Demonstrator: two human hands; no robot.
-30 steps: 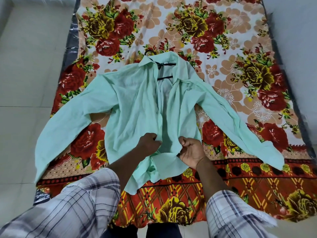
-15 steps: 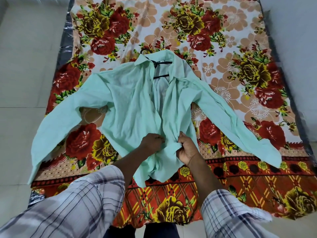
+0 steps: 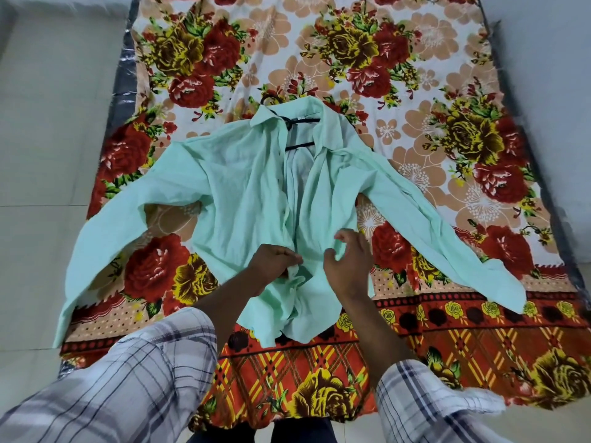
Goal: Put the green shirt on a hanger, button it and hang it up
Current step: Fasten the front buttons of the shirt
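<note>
Green shirt (image 3: pixel 243 193) lies flat, front up, on floral bedsheet (image 3: pixel 415 91), sleeves spread to both sides. Left hand (image 3: pixel 274 262) is closed, pinching the left front edge low on the placket. Right hand (image 3: pixel 347 262) just beside it, fingers loosely curled and partly spread over the right front panel, gripping nothing I can see. Black hanger (image 3: pixel 295 123) sits inside the collar, hook poking out top-left. Upper front gapes, unbuttoned.
</note>
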